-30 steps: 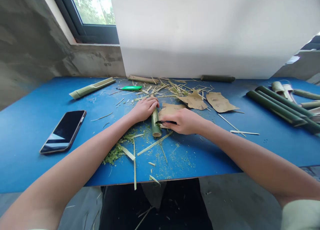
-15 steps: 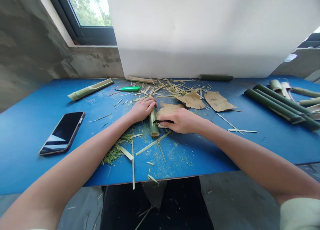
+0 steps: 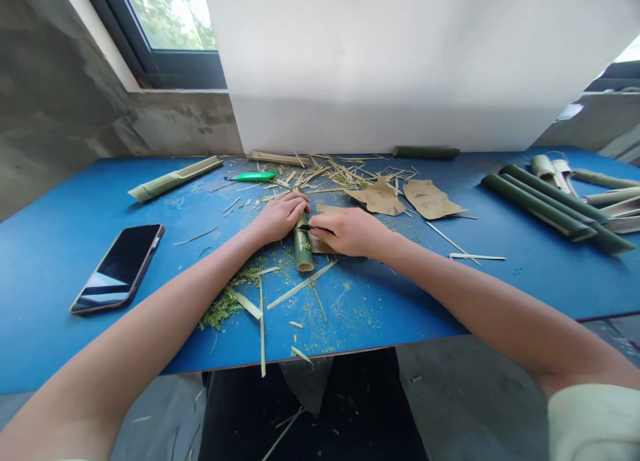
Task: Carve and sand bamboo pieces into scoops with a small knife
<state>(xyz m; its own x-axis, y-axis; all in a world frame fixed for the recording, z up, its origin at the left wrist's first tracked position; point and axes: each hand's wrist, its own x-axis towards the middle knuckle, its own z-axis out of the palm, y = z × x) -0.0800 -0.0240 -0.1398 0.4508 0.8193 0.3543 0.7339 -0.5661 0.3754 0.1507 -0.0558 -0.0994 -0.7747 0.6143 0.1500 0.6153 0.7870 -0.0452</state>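
Note:
A short green bamboo tube (image 3: 304, 251) lies on the blue table (image 3: 415, 294), its cut end toward me and its outer skin partly scraped pale. My left hand (image 3: 283, 217) is closed over the tube's far part and presses it down. Closed around a dark, thin-bladed knife (image 3: 305, 227), my right hand (image 3: 350, 232) rests just right of the tube, with the blade across its top. Green shavings (image 3: 223, 307) are heaped left of the tube. Brown sandpaper (image 3: 325, 246) lies partly under my right hand.
A phone (image 3: 119, 267) and a split bamboo piece (image 3: 175, 179) lie left. A green-handled cutter (image 3: 254, 177) and bamboo slivers (image 3: 350, 174) are behind my hands. Two brown paper sheets (image 3: 431, 199) lie right of them, and green bamboo lengths (image 3: 540, 207) sit farther right.
My right hand has moved away from me along the tube with the knife, toward my left hand. Fresh shavings show on the tube's near part. The whole view has shifted slightly.

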